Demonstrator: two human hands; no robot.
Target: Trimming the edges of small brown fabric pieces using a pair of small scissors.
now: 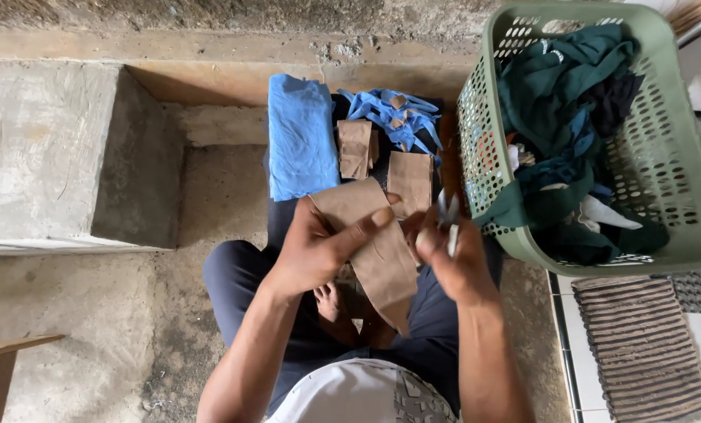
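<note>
Bare concrete floor lay below me. My left hand [315, 251] pinched a long tan strip of cloth [378, 247], running from its fingers down toward my lap. My right hand [452, 254], just beside, gripped what looked like small metal scissors [448, 219].

We look down on our left hand [313, 252] pinching a strip of brown cloth [375, 249], which hangs over our lap. Our right hand [454, 252], just beside it, grips small scissors [447, 219]. Just beyond the hands lie cut brown pieces [410, 180] and folded blue cloth [300, 135]. Right of our right hand stands a green laundry basket [664, 157] of dark clothes.
</note>
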